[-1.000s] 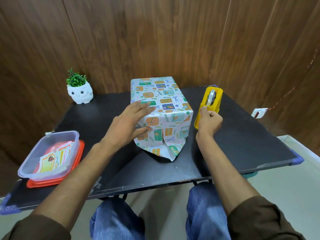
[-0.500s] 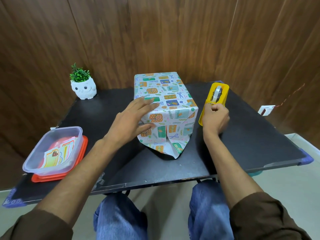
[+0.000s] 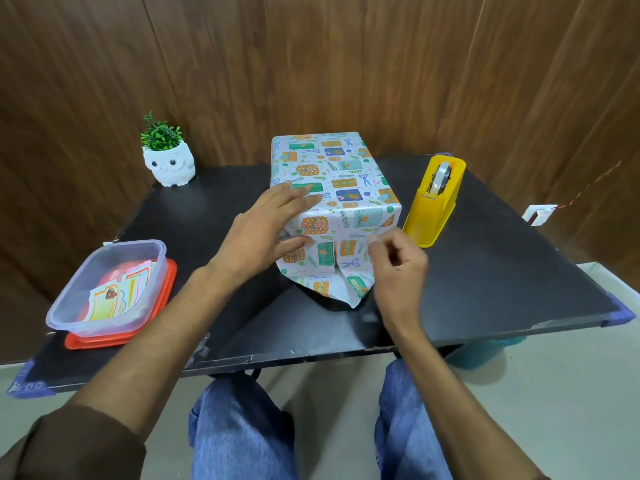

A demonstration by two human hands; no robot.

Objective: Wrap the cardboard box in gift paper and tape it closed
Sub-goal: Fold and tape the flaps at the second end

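Gift paper (image 3: 341, 174) covers top and sides; I judge its near flap (image 3: 346, 289) untaped. Left hand (image 3: 263, 230) presses flat-fingered; right hand (image 3: 398, 268) pinches, contents unclear.

Left hand (image 3: 264, 233) lies flat; right hand (image 3: 398, 268) curled, fingertips pinched.

Table (image 3: 485, 271): wrapped box (image 3: 341, 174) at centre, left hand (image 3: 263, 233) on its near-left edge, right hand (image 3: 398, 268) before it; tape dispenser (image 3: 433, 206) just right; owl planter (image 3: 169, 164) rear left; container (image 3: 69, 317) holding cards (image 3: 114, 297), on a lid (image 3: 171, 271), front left.
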